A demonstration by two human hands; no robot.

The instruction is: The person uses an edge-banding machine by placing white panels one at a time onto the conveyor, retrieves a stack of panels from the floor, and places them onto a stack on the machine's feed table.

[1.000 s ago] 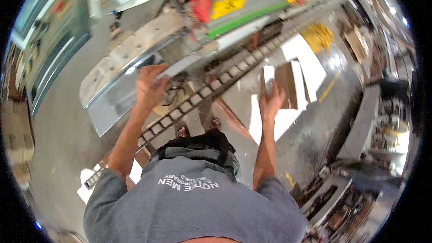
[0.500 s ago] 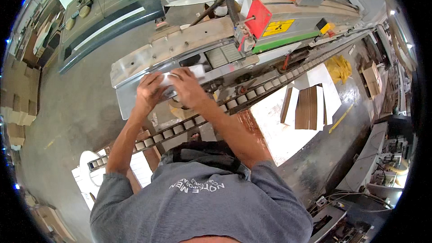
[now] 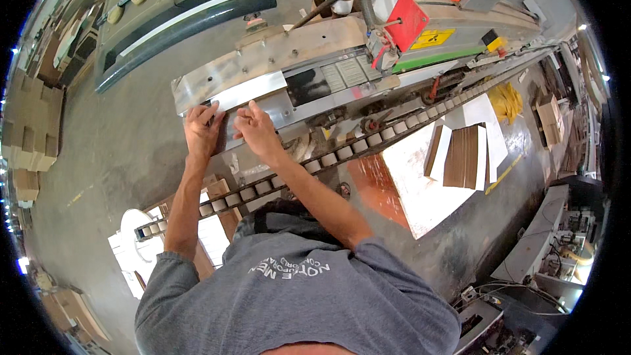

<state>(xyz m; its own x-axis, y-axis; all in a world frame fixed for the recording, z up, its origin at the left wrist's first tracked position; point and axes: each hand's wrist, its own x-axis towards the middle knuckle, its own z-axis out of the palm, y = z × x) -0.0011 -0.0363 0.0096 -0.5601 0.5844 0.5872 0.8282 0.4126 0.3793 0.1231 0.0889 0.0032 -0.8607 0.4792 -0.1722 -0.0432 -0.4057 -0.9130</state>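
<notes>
White and narrow, the strip (image 3: pixel 253 91) lies lengthwise on the metal bed (image 3: pixel 281 113), along its far side, just beside the worn bar (image 3: pixel 269 58) that borders the bed there. My 2 hands are both at the bed's near edge, toward its left end. My left hand (image 3: pixel 202 130) has its fingers bent and close together, the tips at the left end of the strip; I cannot tell whether they pinch it or only press on it. My right hand (image 3: pixel 257 133) is half open, fingers loosely curled and 1 finger pointing up at the strip's near edge; I see nothing in its grasp, and I cannot tell if that fingertip touches.

On the bed, to the right of the strip, are a black patch (image 3: pixel 309 87) and then a ribbed grey plate (image 3: pixel 348 72). Past the bed's right end stands a machine head with a red plate (image 3: pixel 409 21), a yellow label (image 3: pixel 432 39) and a green edge (image 3: pixel 437 58). On my side of the bed, a roller track (image 3: pixel 345 152) slants under my right forearm. Farther right of the bed, brown pieces with white edges (image 3: pixel 461 158) rest on a white board (image 3: pixel 420 197), near a crumpled yellow sheet (image 3: pixel 506 102).
</notes>
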